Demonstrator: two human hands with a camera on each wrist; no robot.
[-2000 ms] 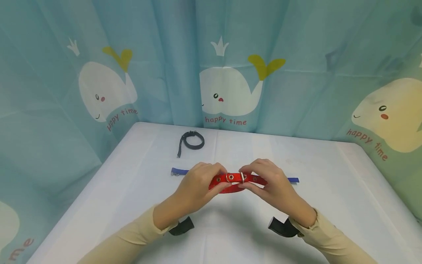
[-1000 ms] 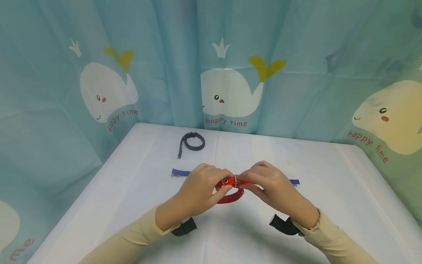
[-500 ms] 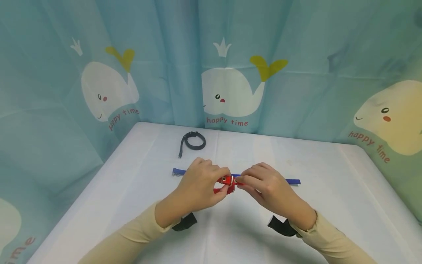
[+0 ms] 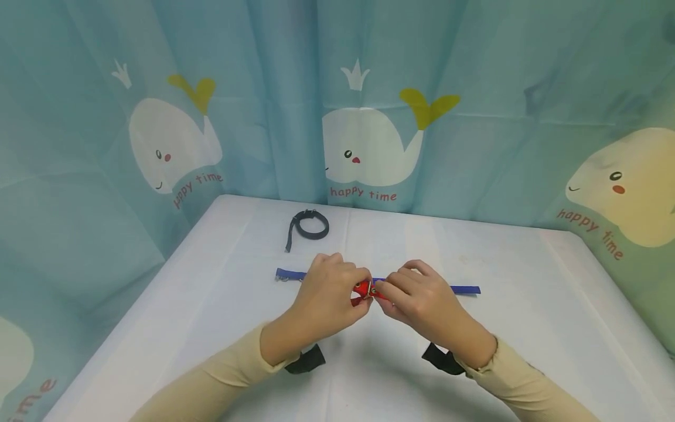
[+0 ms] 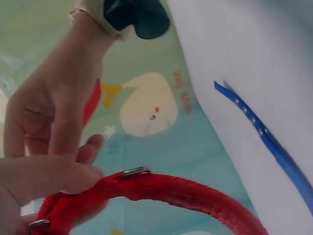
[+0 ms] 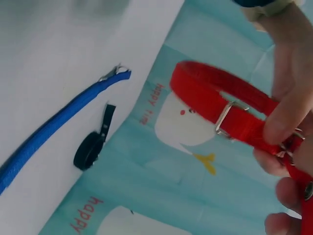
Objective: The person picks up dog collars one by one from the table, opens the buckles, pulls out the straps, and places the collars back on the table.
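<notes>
A red pet collar (image 4: pixel 361 289) with metal-ringed holes and a silvery buckle (image 6: pixel 227 118) is held up above the white table, bent into a loop. My left hand (image 4: pixel 328 293) pinches it beside the buckle, thumb on the red band in the left wrist view. From the other side, my right hand (image 4: pixel 428 298) pinches the strap just right of the buckle. Most of the loop is hidden behind my left hand in the head view; the right wrist view shows it whole. Behind both hands a blue collar (image 4: pixel 466 290) lies stretched out, its middle partly covered.
A black collar (image 4: pixel 312 235), coiled with its tail out, lies toward the back left of the white table (image 4: pixel 506 351). Beyond the table's far edge hangs a blue-green curtain (image 4: pixel 285 117) printed with whales. Both wrists carry dark straps.
The hands have drawn closer together at the buckle. The red loop, earlier visible below it, has turned mostly behind the left hand, which shifted slightly right. Blue and black collars stay put.
</notes>
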